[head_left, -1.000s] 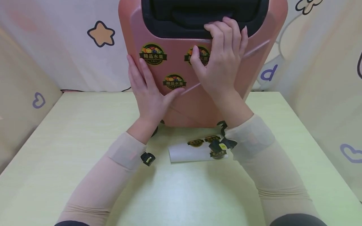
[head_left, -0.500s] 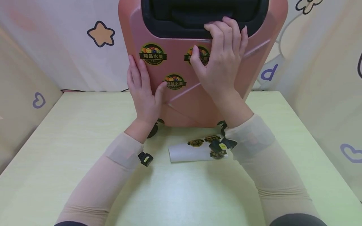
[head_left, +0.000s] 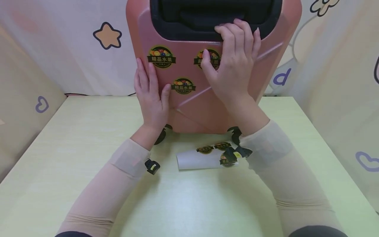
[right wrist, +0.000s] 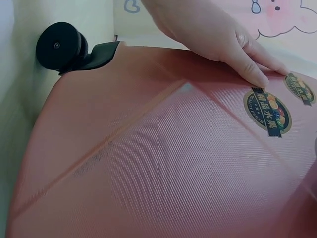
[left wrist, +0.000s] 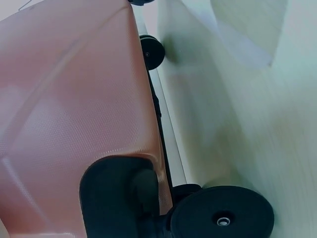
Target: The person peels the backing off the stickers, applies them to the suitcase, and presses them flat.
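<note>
A pink hard-shell suitcase (head_left: pixel 201 115) stands upright on its wheels, with a black handle panel (head_left: pixel 183 31) at the top. Three round fruit stickers are on its face: upper left (head_left: pixel 161 59), upper middle (head_left: pixel 217 64) and a lower one (head_left: pixel 183 86). My left hand (head_left: pixel 151 102) lies along the suitcase's left edge with straight fingers, its thumb tip right at the lower sticker's edge. My right hand (head_left: pixel 235 69) rests against the upper right of the face. Its fingertips reach onto the black panel, and its thumb overlaps the upper middle sticker, partly hiding it.
A curled white sticker sheet (head_left: pixel 195 160) with several stickers lies on the pale table (head_left: pixel 189 204) in front of the suitcase. Black wheels (left wrist: pixel 223 213) show at the suitcase's base. A cartoon-printed curtain (head_left: pixel 74 59) surrounds the table's back and sides.
My left hand has shifted slightly left, and its thumb has drawn in from below the lower sticker to its left edge. The right hand keeps its place on the suitcase.
</note>
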The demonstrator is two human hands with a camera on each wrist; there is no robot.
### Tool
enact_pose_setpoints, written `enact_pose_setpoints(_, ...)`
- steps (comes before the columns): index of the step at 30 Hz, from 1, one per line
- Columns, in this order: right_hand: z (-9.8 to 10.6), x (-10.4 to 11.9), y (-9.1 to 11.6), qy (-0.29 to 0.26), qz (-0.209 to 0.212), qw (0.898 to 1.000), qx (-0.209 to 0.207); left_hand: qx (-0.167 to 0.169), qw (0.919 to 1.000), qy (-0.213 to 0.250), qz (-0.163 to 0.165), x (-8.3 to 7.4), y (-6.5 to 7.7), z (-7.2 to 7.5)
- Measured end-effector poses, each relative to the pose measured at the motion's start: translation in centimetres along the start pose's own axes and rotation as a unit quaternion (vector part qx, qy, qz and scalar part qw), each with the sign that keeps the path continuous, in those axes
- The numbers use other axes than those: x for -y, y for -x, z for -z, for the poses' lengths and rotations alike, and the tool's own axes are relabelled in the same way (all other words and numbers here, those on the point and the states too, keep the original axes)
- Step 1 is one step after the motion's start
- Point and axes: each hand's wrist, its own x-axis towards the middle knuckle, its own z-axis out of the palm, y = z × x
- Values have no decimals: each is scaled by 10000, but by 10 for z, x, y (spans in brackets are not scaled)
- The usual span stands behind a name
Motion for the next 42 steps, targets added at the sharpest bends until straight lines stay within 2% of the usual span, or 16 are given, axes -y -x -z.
enact_pose_setpoints(4, 4, -2, -1, 84, 262, 9993, 250, 169, 9998, -127, -16, 2, -1, 4)
enact_pose_setpoints(11, 17, -14, 5, 1, 1221, 9911, 525, 672, 9962, -486, -264, 7, -1, 18)
enact_pose_setpoints(16, 29, -10, 25, -613, 1586, 9814, 896, 857, 9937, -442, -569, 5, 3, 32)
enact_pose_setpoints(20, 38, -6, 52, -1150, 1815, 9656, 1463, 1019, 9905, -191, -901, 2, 9, 45)
enact_pose_setpoints(24, 43, -8, 79, -1444, 1839, 9487, 2129, 1262, 9857, 84, -1113, -2, 16, 56)
enact_pose_setpoints(30, 49, -12, 113, -1557, 1397, 9317, 2970, 1740, 9775, 350, -1141, -5, 29, 68)
enact_pose_setpoints(33, 52, -14, 127, -1517, 1121, 9185, 3475, 2055, 9692, 492, -1265, -7, 36, 71)
enact_pose_setpoints(35, 53, -14, 135, -1479, 957, 9063, 3841, 2304, 9602, 648, -1440, -8, 40, 71)
enact_pose_setpoints(42, 54, -16, 158, -1343, 537, 8655, 4795, 3320, 9157, 1011, -2027, -15, 53, 71)
